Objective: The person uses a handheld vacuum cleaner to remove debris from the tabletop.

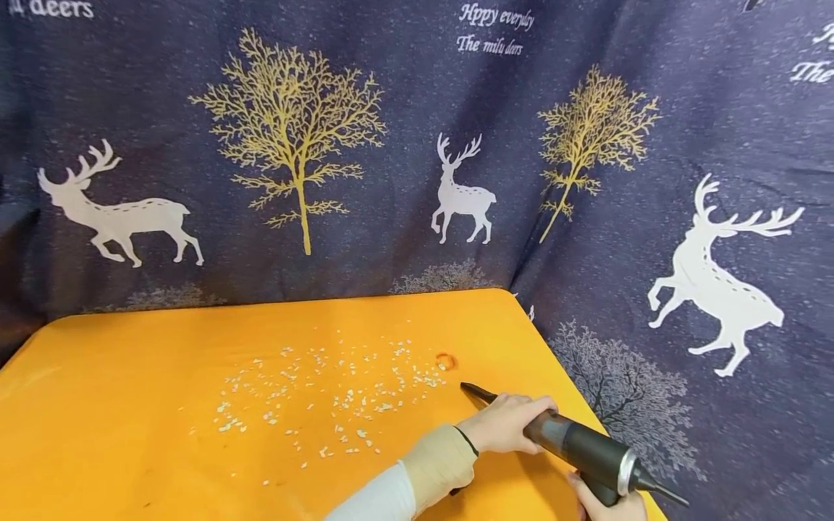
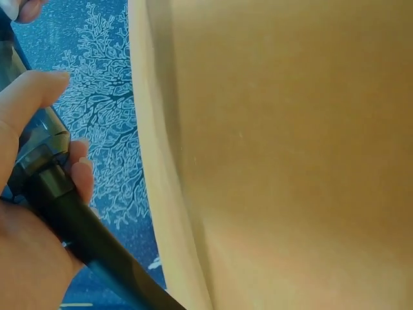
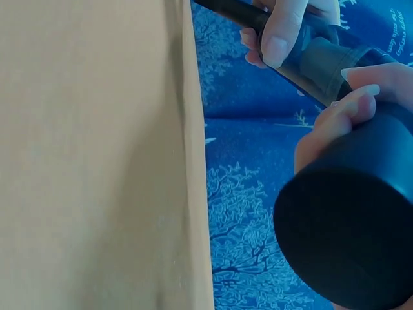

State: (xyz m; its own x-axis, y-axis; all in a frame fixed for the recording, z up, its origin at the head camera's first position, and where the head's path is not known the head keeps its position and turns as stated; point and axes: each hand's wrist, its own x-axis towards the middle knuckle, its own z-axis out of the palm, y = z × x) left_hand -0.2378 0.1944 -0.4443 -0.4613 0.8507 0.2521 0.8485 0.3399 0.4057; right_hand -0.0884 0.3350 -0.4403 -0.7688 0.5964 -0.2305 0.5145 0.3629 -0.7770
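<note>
A black handheld vacuum cleaner [image 1: 593, 452] with a see-through section and a silver ring slants over the right part of the orange table. My left hand [image 1: 508, 425] grips its front, where the narrow black nozzle [image 2: 97, 245] joins the body. Below the rear of the body, my right hand [image 1: 609, 504] holds the handle; in the right wrist view its fingers [image 3: 342, 123] curl round the dark grip above a wide round end [image 3: 342, 239]. Past the nozzle tip, small pale scraps [image 1: 352, 398] lie scattered over the tabletop.
An orange ring-shaped piece [image 1: 446, 361] lies at the right end of the scraps. The orange-covered table [image 1: 130, 456] has its right edge just beside the vacuum cleaner. Dark blue fabric [image 1: 391, 87] with deer and trees hangs behind and to the right.
</note>
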